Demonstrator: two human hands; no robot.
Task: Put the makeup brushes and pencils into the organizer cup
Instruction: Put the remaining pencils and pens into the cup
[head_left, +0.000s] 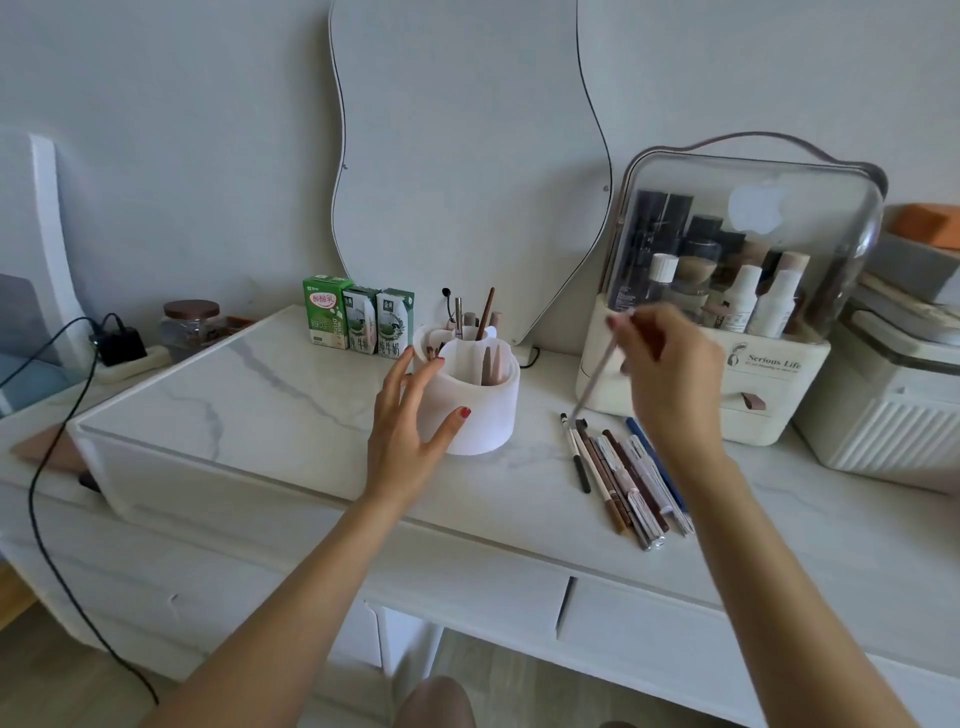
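Low in the frame, two bare forearms reach up from the bottom edge over a pale, marble-veined surface (291, 395). At right of centre a fan of slim pencils and liners (623, 478) lies flat on it, brown, white, dark blue and black, long axes running from lower right toward upper left. Just above them the right hand (670, 374) pinches a thin, pale brush handle (597, 371) near its upper end; the grip is closed on it, and the stick hangs steeply, its lower tip just above the pile. The organizer cup (483, 410), a matte white cylinder with inner dividers and several brushes already standing in it, sits to the left of that hand, at frame centre. The left hand (410, 426) is nearer to it, fingers spread and open against the cup's left wall, thumb across its front. The stick must travel left and go in upright. Beyond stand three milk cartons (358, 325), a wavy-edged mirror (467, 156), and at upper right a clear-lidded cosmetics case (727, 291).
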